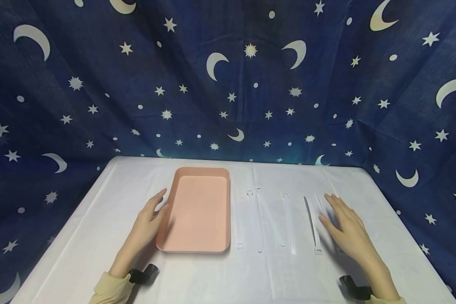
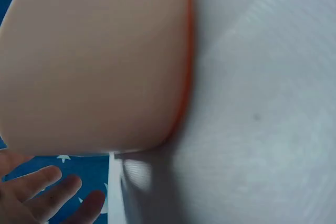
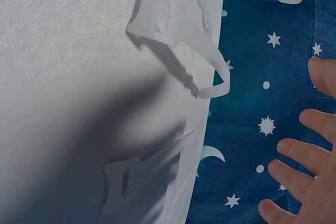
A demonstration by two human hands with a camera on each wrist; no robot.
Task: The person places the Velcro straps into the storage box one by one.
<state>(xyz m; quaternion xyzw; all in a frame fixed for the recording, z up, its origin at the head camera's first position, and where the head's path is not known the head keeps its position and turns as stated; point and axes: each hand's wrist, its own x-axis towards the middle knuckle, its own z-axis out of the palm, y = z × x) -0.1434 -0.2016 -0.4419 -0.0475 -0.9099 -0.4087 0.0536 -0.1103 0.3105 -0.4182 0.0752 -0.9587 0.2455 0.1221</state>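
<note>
Peach tray [image 2: 100, 66] occupies upper left, its right edge showing orange-red. Left hand [image 2: 39, 205], lower left, fingers extended; contact with tray indeterminable. White-covered counter [image 2: 262, 103] at right; blue star-printed cloth [image 2: 93, 172] behind fingers.

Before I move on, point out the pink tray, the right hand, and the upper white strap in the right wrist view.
Pink tray [image 1: 199, 213]: head view, on its bare floor.
Right hand [image 1: 350, 237]: head view, on its back.
Upper white strap [image 3: 197, 44]: right wrist view, on its band near the slotted end.
</note>
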